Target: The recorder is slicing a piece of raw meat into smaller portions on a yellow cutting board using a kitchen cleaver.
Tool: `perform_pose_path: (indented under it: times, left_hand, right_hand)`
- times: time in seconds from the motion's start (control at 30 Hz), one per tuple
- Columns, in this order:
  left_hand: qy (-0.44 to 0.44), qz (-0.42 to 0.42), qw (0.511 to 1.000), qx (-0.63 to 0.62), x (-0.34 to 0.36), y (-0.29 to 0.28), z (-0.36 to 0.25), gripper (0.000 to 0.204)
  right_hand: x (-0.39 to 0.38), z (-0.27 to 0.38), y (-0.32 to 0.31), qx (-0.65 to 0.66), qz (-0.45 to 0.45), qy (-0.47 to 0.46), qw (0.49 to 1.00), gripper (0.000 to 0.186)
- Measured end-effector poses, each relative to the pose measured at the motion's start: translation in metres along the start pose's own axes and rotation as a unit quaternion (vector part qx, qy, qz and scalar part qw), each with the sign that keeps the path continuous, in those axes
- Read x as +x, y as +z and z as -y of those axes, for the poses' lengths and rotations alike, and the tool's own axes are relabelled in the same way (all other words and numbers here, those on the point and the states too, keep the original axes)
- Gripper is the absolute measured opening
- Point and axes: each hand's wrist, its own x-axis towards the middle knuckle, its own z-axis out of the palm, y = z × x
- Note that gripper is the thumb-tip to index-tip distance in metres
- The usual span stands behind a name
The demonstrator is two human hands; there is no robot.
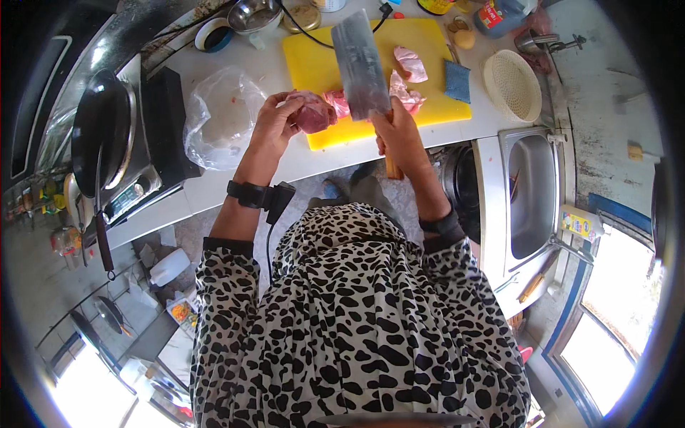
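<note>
My right hand [397, 134] is closed round the wooden handle of a cleaver [359, 68]. Its broad grey blade is raised over a yellow cutting board [314, 64]. At the board's near left edge, my left hand [275, 123] grips a chunk of raw meat [314, 114]. A smaller pink part of meat [337, 103] shows between that chunk and the blade, which hides whether the two are joined. Right of the blade, pale pink pieces of meat [410, 64] lie on the board.
A clear plastic bag [225, 118] lies left of the board. Beyond it stand a metal bowl [255, 16] and a dark-filled bowl [213, 36]. To the right are a blue sponge [457, 80], a cream basket [512, 87] and a steel sink [531, 196]. A wok [103, 135] sits far left.
</note>
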Motion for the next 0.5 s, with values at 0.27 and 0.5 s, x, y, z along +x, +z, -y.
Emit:
perform_pose_path:
  times: [0.27, 0.5]
  left_hand:
    - [0.084, -0.037, 0.996, 0.008, 0.003, 0.019, -0.019, 0.047]
    - [0.214, -0.073, 0.968, 0.111, 0.007, 0.053, -0.038, 0.047]
  right_hand:
    - [-0.062, 0.007, -0.053, 0.009, -0.078, 0.055, 0.995, 0.022]
    - [-0.081, -0.004, -0.08, 0.057, -0.116, 0.074, 0.989, 0.022]
